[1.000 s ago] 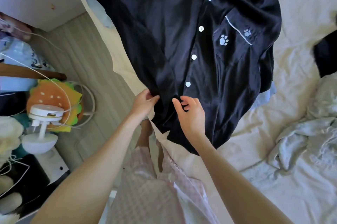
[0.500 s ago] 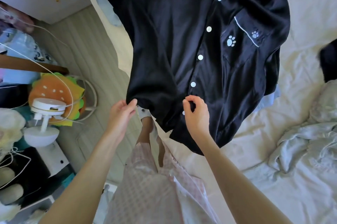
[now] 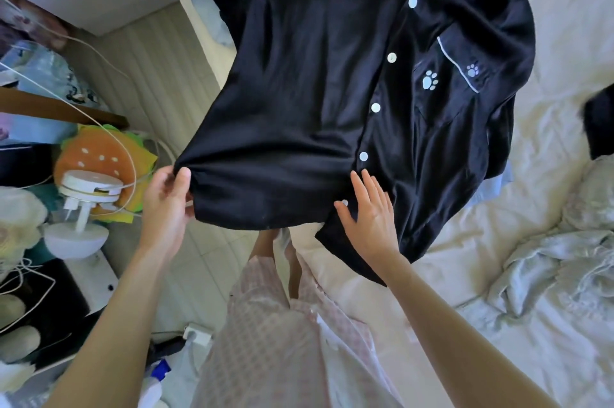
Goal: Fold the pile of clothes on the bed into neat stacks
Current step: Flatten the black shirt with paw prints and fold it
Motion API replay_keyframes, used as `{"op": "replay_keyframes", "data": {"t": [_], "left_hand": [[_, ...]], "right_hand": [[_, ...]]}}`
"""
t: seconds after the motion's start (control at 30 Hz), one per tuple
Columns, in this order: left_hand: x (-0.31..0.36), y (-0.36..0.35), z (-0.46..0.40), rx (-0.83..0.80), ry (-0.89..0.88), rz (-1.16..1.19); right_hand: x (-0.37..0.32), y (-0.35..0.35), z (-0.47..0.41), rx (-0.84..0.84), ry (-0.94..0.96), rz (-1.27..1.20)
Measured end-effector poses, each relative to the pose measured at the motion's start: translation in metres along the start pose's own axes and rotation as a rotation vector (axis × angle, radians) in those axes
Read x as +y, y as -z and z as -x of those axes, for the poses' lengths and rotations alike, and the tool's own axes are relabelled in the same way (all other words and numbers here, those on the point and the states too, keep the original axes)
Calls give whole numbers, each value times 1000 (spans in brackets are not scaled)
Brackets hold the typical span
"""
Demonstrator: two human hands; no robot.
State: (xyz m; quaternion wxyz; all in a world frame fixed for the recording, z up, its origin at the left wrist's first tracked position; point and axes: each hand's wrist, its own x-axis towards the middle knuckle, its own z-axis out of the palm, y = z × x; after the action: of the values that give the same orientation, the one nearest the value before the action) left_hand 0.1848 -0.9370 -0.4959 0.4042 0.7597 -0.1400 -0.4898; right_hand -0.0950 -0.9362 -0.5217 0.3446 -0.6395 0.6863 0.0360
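step: spreading black pajama shirt [image 3: 315, 108] flat across bed [image 3: 498, 274] edge | left hand [image 3: 166, 205] fingers clamped on hem corner | right hand [image 3: 368, 215] fingers apart, flat beside button placket | next: probably smooth, then fold sides

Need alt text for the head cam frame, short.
A person spreads a black button-up pajama shirt over a white bed, the left hand pinching its hem corner, the right hand flat near the bottom button. A crumpled grey garment lies at right.
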Motion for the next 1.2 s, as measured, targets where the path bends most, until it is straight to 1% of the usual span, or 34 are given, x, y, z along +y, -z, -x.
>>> {"op": "replay_keyframes", "data": {"t": [0.07, 0.13, 0.23, 0.3, 0.33, 0.37, 0.4, 0.43, 0.47, 0.5, 0.57, 0.63, 0.7, 0.77, 0.8, 0.87, 0.97, 1.03, 1.13, 1.17, 1.2], "left_hand": [[-1, 2, 1, -57, 111, -14], [-1, 7, 2, -71, 157, -16], [2, 15, 1, 17, 136, 48], [4, 19, -2, 138, 101, 38], [3, 20, -4, 194, 78, -12], [2, 21, -6, 234, 53, -95], [-1, 22, -8, 238, 27, -201], [-2, 21, -9, 206, 13, -301], [-5, 19, -10, 141, 17, -357], [-8, 17, -10, 53, 43, -363], [-14, 10, -8, -126, 164, -344], [-20, 6, -6, -205, 277, -366], [-25, 2, -4, -193, 306, -389], [-26, -2, 0, -169, 272, -394], [-27, -2, 1, -155, 240, -397], [-26, -1, 6, -104, 154, -411], [-20, 3, 11, -56, 35, -315], [-15, 6, 10, -33, -14, -259], [-7, 8, 6, 49, -50, -191], [-6, 9, 5, 77, -64, -210], [-5, 9, 6, 96, -91, -287]], "right_hand": [[-3, 2, 2, 116, -33, -100], [-1, 5, 5, 246, -158, -215], [16, 10, 14, 404, -354, -296], [34, 12, 21, 425, -423, -284], [43, 13, 24, 412, -480, -287], [51, 13, 27, 395, -555, -309], [57, 13, 29, 382, -633, -349], [61, 13, 30, 369, -708, -404], [64, 13, 30, 357, -783, -472], [67, 13, 28, 351, -857, -550], [75, 13, 22, 334, -983, -728], [83, 13, 17, 306, -1112, -883], [87, 12, 18, 261, -1138, -872], [86, 11, 22, 247, -1117, -833], [84, 11, 24, 249, -1118, -854], [82, 11, 28, 297, -1131, -897], [85, 15, 37, 410, -1171, -936], [89, 20, 46, 435, -1217, -1005], [97, 31, 55, 501, -1244, -1147], [100, 36, 57, 534, -1241, -1223], [102, 39, 58, 545, -1230, -1327]]}}
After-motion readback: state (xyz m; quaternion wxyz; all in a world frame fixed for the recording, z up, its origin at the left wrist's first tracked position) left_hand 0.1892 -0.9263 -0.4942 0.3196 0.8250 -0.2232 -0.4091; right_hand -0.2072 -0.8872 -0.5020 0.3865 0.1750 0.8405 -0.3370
